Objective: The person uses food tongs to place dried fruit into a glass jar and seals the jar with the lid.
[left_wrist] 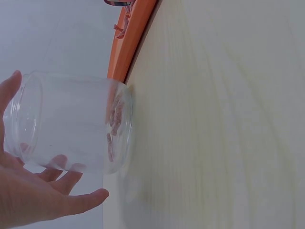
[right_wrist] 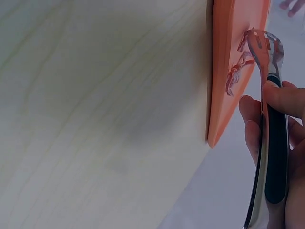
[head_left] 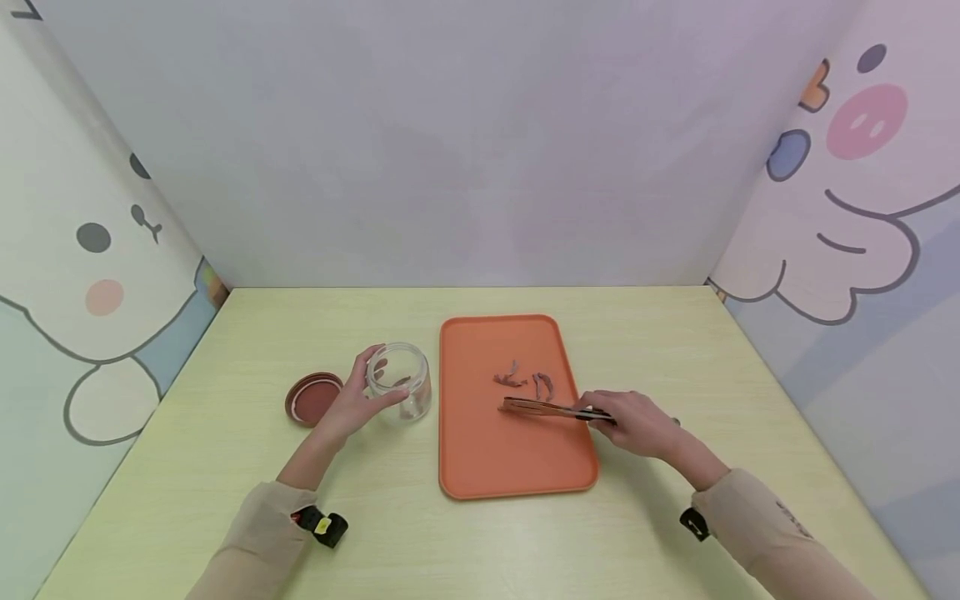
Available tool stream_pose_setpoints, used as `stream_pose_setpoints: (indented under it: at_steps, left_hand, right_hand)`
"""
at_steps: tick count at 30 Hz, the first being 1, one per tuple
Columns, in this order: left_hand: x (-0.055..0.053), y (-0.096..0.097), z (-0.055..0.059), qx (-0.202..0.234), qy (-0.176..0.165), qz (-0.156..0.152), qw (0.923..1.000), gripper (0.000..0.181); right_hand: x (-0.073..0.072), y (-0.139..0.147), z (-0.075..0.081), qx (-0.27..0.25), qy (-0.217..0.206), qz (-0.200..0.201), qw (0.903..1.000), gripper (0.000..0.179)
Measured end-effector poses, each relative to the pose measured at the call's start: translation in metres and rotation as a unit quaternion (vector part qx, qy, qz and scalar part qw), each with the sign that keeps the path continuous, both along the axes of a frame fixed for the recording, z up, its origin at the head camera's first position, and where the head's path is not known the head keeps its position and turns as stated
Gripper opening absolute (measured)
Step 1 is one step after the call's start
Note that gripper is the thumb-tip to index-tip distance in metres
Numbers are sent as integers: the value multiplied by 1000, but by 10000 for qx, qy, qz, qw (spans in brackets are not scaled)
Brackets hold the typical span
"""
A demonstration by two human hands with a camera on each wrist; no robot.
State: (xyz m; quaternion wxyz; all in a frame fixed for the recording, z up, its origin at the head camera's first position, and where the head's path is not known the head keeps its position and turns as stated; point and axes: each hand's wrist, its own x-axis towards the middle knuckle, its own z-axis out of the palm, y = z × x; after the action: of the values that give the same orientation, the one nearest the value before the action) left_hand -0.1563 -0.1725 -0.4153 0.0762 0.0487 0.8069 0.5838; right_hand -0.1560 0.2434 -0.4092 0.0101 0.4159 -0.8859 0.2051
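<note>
The left hand (head_left: 358, 406) grasps the glass jar (left_wrist: 71, 119), fingers and thumb curled round its upper part, probably to steady it while leaving the top uncovered. The jar stands upright on the worktop (head_left: 517, 542), just beside the tray's (head_left: 517, 462) left edge, seemingly for easy reach; reddish strips (left_wrist: 116, 117) lie inside. The lid (head_left: 315, 402) rests left of it. The right hand (head_left: 632, 421) grips tongs (head_left: 540, 408) low over the tray, beside brownish strips (head_left: 543, 386); whether the tips pinch one, I cannot tell.
</note>
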Motion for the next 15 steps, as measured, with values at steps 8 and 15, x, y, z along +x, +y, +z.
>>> stream_pose_setpoints:
  at_steps: [8, 15]
  left_hand:
    - [1, 0, 2, 3, -46, -14, 10000, 81]
    - [1, 0, 1, -19, -5, -13, 10000, 82]
  right_hand:
    - [0, 1, -10, -379, -46, 6, 9993, 30]
    - [-1, -1, -12, -569, -51, -99, 9983, 29]
